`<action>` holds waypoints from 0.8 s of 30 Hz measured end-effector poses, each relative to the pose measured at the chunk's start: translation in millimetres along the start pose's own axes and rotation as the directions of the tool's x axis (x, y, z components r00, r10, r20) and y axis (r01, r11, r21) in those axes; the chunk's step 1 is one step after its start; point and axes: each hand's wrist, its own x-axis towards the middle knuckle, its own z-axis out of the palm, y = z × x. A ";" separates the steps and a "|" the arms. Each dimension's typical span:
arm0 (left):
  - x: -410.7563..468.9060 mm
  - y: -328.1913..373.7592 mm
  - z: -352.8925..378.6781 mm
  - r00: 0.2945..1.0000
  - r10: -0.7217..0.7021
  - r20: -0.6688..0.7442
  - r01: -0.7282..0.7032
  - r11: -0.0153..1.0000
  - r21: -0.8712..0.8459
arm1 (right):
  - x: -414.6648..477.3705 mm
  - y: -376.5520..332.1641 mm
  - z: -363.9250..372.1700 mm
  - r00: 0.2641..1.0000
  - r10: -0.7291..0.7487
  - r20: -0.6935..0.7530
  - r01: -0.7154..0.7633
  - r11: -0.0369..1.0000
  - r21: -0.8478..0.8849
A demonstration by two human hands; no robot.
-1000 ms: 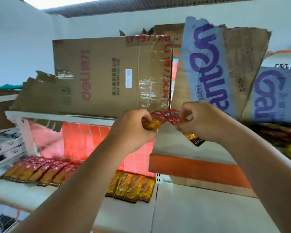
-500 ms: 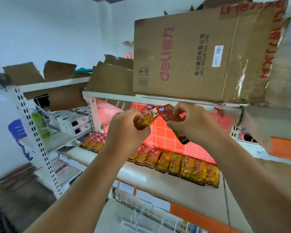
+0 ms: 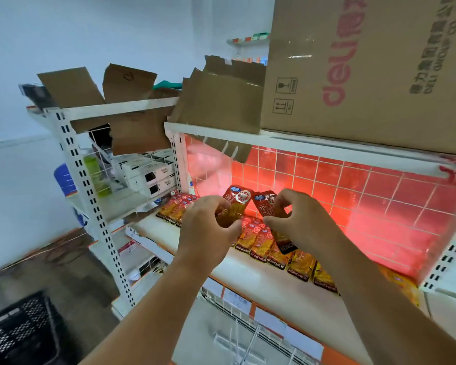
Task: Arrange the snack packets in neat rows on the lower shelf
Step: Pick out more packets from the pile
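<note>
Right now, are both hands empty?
No, the left hand pinches one snack packet and the right hand pinches another packet.

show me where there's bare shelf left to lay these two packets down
Bare: the front strip of the lower shelf, between the packet row and its front edge. Crowded: along the red back panel, where packets lie side by side.

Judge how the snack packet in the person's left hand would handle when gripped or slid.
Probably floppy: the packet seems to bend where the left hand pinches it. Likely light, since a pinch alone holds it up. Its glossy wrapper looks slippery, so it may slide easily on the smooth white shelf.
</note>
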 end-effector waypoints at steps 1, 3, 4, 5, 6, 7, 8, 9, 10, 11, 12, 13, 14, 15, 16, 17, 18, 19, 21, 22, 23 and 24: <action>3.7 -7.1 6.6 1.000 0.001 -0.008 -0.001 1.000 0.011 | 8.1 3.8 7.7 1.000 0.003 0.009 -0.003 1.000 0.003; 11.9 -19.1 18.8 1.000 0.003 -0.008 -0.003 0.999 0.039 | 24.3 11.7 20.8 1.000 0.011 0.030 -0.011 1.000 0.009; 17.4 -25.0 24.5 1.000 0.001 0.000 -0.001 0.999 0.046 | 32.8 15.6 26.3 0.999 0.018 0.035 -0.018 1.000 0.016; 22.3 -30.1 29.8 1.000 -0.003 0.010 0.003 0.999 0.043 | 39.4 19.4 30.5 0.999 0.024 0.037 -0.025 0.999 0.025; 29.4 -34.9 35.9 1.000 -0.010 0.021 0.010 0.999 0.036 | 48.6 24.5 34.9 0.999 0.033 0.042 -0.035 0.999 0.037; 35.4 -39.3 42.1 0.999 -0.018 0.031 0.018 0.999 0.027 | 56.1 30.2 39.0 0.998 0.041 0.047 -0.043 0.998 0.046; 42.2 -43.7 49.0 0.999 -0.024 0.035 0.023 1.000 0.019 | 64.4 36.5 43.2 0.997 0.046 0.054 -0.049 0.997 0.053; 48.2 -48.1 55.9 0.999 -0.028 0.035 0.028 1.000 0.015 | 71.8 43.0 47.6 0.997 0.051 0.059 -0.055 0.997 0.057; 53.2 -52.5 63.0 0.999 -0.033 0.037 0.032 0.999 0.016 | 78.2 48.7 51.3 0.996 0.059 0.063 -0.063 0.996 0.060; 58.9 -57.9 72.0 0.998 -0.042 0.042 0.041 0.999 0.024 | 86.9 55.8 56.2 0.995 0.071 0.071 -0.076 0.995 0.064; 62.6 -62.8 80.5 0.997 -0.053 0.049 0.051 0.998 0.035 | 94.0 62.2 60.7 0.993 0.084 0.079 -0.089 0.994 0.068; 65.4 -68.4 89.9 0.996 -0.066 0.058 0.063 0.997 0.042 | 101.4 69.1 66.7 0.991 0.096 0.089 -0.103 0.992 0.074; 66.4 -74.4 98.7 0.994 -0.082 0.071 0.079 0.996 0.037 | 107.0 74.9 72.7 0.989 0.108 0.099 -0.116 0.990 0.079; 66.1 -79.7 105.7 0.991 -0.095 0.089 0.093 0.995 0.025 | 110.7 79.5 78.3 0.987 0.122 0.107 -0.131 0.988 0.083; 65.5 -86.3 114.1 0.988 -0.105 0.110 0.103 0.994 0.020 | 114.7 86.0 86.2 0.983 0.138 0.118 -0.149 0.985 0.083; 64.1 -92.8 121.4 0.986 -0.106 0.128 0.103 0.994 0.030 | 117.0 91.5 94.0 0.979 0.155 0.129 -0.166 0.983 0.074; 62.4 -99.9 129.0 0.985 -0.098 0.141 0.092 0.995 0.050 | 118.4 96.9 101.7 0.975 0.173 0.141 -0.183 0.981 0.059; 60.7 -107.3 135.8 0.985 -0.087 0.149 0.077 0.994 0.073 | 118.7 101.0 108.2 0.969 0.194 0.152 -0.202 0.979 0.040; 57.6 -122.9 148.1 0.985 -0.058 0.164 0.038 0.991 0.127 | 118.7 107.9 119.8 0.961 0.230 0.151 -0.233 0.973 -0.002; 56.3 -129.8 153.4 0.982 -0.047 0.180 0.019 0.988 0.155 | 118.9 110.7 124.1 0.960 0.238 0.145 -0.237 0.971 -0.023; 54.9 -137.7 158.9 0.980 -0.036 0.198 0.000 0.984 0.180 | 119.1 113.2 128.6 0.957 0.248 0.147 -0.245 0.969 -0.039; 53.6 -145.1 163.9 0.977 -0.024 0.213 -0.020 0.979 0.201 | 118.9 114.7 132.5 0.952 0.264 0.157 -0.259 0.965 -0.050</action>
